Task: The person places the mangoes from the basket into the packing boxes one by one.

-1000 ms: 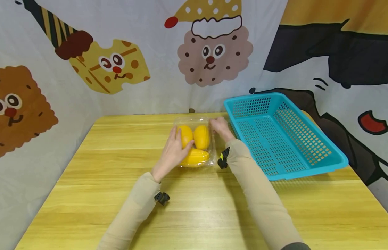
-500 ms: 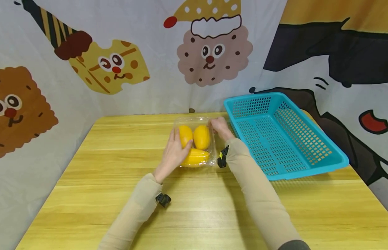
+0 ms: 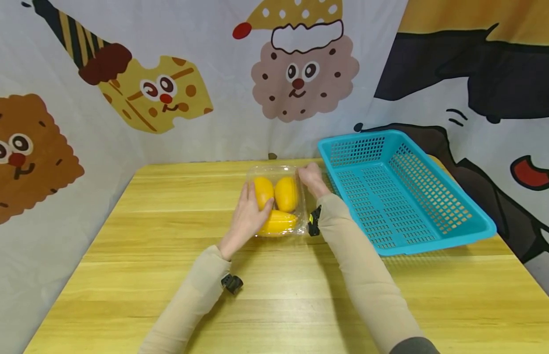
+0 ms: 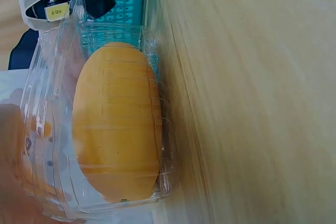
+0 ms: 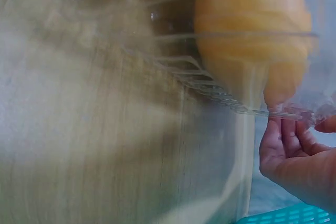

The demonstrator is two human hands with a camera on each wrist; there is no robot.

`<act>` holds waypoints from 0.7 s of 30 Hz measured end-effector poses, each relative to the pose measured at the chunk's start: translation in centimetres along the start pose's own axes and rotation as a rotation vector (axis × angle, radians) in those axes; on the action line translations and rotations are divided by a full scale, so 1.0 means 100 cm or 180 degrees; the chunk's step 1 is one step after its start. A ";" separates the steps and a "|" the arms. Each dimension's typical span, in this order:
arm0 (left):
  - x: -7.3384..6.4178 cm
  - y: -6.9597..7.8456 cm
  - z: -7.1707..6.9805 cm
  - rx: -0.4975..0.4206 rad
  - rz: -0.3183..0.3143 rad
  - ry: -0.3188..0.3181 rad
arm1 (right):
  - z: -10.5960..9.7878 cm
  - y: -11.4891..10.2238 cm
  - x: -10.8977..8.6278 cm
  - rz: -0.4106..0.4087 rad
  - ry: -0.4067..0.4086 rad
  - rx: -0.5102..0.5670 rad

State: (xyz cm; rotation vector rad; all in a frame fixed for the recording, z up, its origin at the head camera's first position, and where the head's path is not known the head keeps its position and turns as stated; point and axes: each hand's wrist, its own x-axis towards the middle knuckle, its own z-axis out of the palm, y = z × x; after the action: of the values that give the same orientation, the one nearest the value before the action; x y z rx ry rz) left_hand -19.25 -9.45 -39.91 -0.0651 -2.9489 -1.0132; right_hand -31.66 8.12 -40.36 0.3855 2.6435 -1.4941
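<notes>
A clear plastic clamshell box (image 3: 274, 170) lies on the table and holds three yellow fruits that look like mangoes. Two of them, a left mango (image 3: 264, 192) and a right mango (image 3: 285, 194), sit side by side at the back; a longer one (image 3: 278, 222) lies crosswise in front. My left hand (image 3: 246, 216) rests on the box's left side, fingers extended and thumb spread over the lid. At the far right corner, my right hand (image 3: 312, 178) pinches the box's edge; the right wrist view shows its fingers (image 5: 275, 140) under the rim. Through the left wall, one mango (image 4: 118, 124) appears close up.
Just right of the box stands a blue perforated plastic basket (image 3: 482, 230), set at an angle. The wooden table (image 3: 146, 275) ends at a wall cloth (image 3: 230, 137) printed with cartoon biscuits and cheese. Each sleeve has a small black camera (image 3: 232, 283) at the wrist.
Almost nothing has moved. Both hands stay at the box with small shifts, and the right wrist has moved slightly to the left.
</notes>
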 end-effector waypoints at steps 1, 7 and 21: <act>0.000 0.000 0.000 -0.0004 0.0002 0.0004 | 0.000 0.000 0.000 -0.0006 0.0032 -0.0032; 0.000 0.000 0.001 -0.0039 0.0018 0.0021 | 0.004 0.002 -0.006 -0.0056 0.0204 0.0111; 0.000 0.000 0.002 -0.0107 -0.0008 0.0041 | 0.008 0.010 -0.028 -0.0084 0.0088 0.0475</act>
State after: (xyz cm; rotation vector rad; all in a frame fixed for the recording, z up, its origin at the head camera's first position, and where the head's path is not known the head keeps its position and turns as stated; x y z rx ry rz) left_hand -19.25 -9.35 -40.03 -0.0554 -2.9215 -1.0595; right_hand -28.72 7.48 -41.07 0.3861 2.5752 -1.7122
